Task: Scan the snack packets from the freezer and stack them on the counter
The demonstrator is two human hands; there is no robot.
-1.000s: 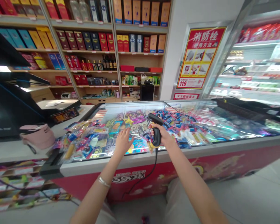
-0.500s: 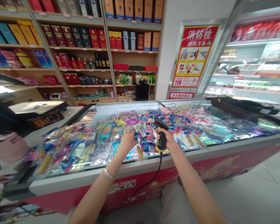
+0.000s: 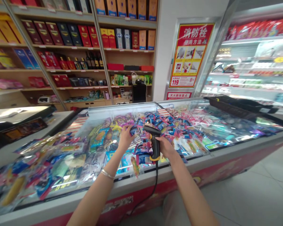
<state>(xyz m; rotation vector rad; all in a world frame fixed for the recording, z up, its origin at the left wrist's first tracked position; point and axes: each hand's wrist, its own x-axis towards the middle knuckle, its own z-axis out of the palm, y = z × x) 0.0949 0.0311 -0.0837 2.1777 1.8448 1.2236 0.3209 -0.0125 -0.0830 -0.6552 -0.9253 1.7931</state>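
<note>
My right hand [image 3: 163, 146] is wrapped round the grip of a black and yellow barcode scanner [image 3: 155, 142], whose head points up and left and whose cable hangs down. Left of it, my left hand [image 3: 126, 136] holds a small blue and purple snack packet [image 3: 133, 130] at its fingertips, over the freezer's glass top. Many colourful packets lie beneath and around both hands. A clear packet with a corn-shaped item [image 3: 135, 167] lies at the front edge, below the scanner.
The chest freezer [image 3: 217, 161] spans the view, with a pile of packets [image 3: 47, 166] on its left. A black tray [image 3: 231, 106] lies at the back right. Shelves of boxes [image 3: 129, 56] stand behind, beside a red poster [image 3: 192, 55].
The view has shifted to the right. My left hand has moved up and away over the packets, with a packet now raised at its fingers. The scanner's head has turned further left.
</note>
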